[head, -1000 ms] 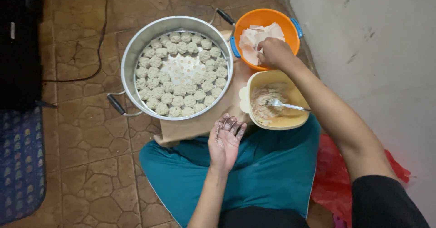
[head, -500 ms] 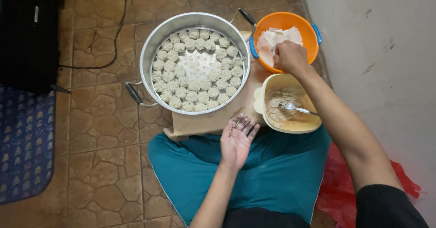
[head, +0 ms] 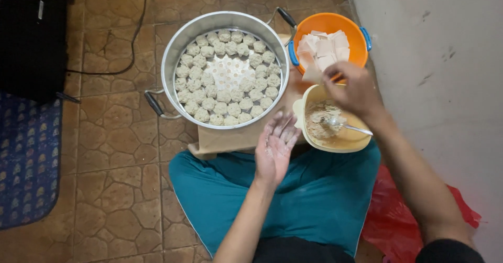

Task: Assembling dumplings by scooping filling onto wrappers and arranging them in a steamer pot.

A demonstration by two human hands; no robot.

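**Right hand lifts a wrapper while the left waits palm up**

The right hand (head: 352,87) hovers between the orange bowl (head: 350,35) and the yellow bowl (head: 340,141), its fingers pinched together on 1 pale square wrapper (head: 313,74) that hangs just off the orange bowl's near rim. The rest of the stack of wrappers (head: 325,45) lies inside the orange bowl, which has blue handles.

The left hand (head: 276,146) is held palm up in front of the person's lap, just left of the yellow bowl. Its fingers (head: 285,127) are spread apart and hold nothing; bits of pale paste cling to the palm.

The yellow bowl sits close to the person's right knee and holds a minced filling (head: 320,124), with a metal spoon (head: 346,125) resting in it, handle pointing right.

To the left stands a round metal steamer pot (head: 173,58) with black-tipped wire handles. Rows of small pale dumplings (head: 209,105) fill its perforated tray around the edge, leaving a bare patch near the middle. The pot rests partly on a piece of brown cardboard (head: 230,140) laid on the tiled floor (head: 115,153), and the cardboard's near edge touches the person's teal trousers (head: 309,195).

A patterned blue mat (head: 26,158) lies far left, a black case (head: 31,32) above it, and a red plastic bag (head: 387,221) shows beside the right leg.
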